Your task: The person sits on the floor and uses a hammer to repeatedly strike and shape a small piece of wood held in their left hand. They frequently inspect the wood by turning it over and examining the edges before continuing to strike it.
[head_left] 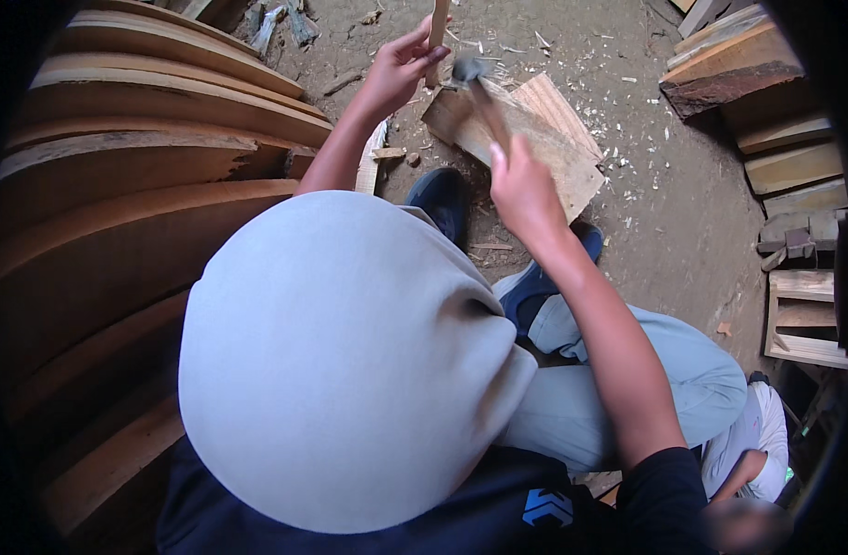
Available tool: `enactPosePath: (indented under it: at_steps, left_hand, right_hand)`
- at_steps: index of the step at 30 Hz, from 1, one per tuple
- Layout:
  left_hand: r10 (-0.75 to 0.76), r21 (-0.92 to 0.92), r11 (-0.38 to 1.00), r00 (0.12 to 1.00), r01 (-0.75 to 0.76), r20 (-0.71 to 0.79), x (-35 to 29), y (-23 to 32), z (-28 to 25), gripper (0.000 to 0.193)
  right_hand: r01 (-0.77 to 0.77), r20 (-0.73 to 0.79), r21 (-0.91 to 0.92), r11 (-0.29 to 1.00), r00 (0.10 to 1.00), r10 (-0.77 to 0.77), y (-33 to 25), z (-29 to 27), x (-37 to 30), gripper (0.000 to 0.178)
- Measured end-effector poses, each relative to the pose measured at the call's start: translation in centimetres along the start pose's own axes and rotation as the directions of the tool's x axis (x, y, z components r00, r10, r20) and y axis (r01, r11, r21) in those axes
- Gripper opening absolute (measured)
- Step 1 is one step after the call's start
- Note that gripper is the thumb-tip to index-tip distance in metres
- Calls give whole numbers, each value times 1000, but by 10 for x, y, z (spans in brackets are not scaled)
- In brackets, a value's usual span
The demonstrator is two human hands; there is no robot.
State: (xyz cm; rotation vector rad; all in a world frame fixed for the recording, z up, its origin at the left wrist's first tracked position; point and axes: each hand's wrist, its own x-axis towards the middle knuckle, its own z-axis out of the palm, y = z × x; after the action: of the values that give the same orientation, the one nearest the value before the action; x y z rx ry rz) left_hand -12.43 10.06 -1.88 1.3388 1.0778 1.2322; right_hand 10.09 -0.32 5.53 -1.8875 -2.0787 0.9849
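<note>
My left hand [401,69] grips a narrow wooden stick [438,32], which it holds roughly upright near the top of the view. In my right hand [528,185] is a wooden-handled tool [489,113] with a grey metal head. Motion blurs the tool, so I cannot tell whether it is a hammer or a hatchet. Its head is close beside the stick's lower end; whether they touch is unclear. Below both lie a flat wooden board [572,174] and a second, lighter board [546,100] partly under it.
Long curved-looking planks [165,92] are stacked along the left. Wood chips [627,162] litter the dirt floor. Thick timber pieces [738,60] and a small wooden frame [803,314] stand at the right. My shoes [440,199] are near the boards. Another person [748,444] is at lower right.
</note>
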Motion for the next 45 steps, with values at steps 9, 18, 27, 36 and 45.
enactPosePath:
  at_steps: [9,18,27,36,45]
  left_hand:
    - [-33,2,999,999,33,-1,-1,3,-5,54]
    - [-39,57,998,999,41,-38,-2,4,-8,46]
    - [-116,-131,988,959,84,-260,-19,20,8,43]
    - [-137,-444,896,967,28,-214,-24,47,33,45]
    - [-176,-528,839,984,132,-34,-32,73,68,48]
  right_hand:
    - [-25,29,-20,999,999,26,-7,-3,-1,35]
    - [-132,-63,110,985,988,140,17,-21,-10,37]
    - [6,-287,-266,964,954,-85,53,-7,-16,34]
    - [175,-359,-188,966,904,-233,56,-13,-9,33]
    - [507,-365,390,769,852,-376,-8,-49,-10,19]
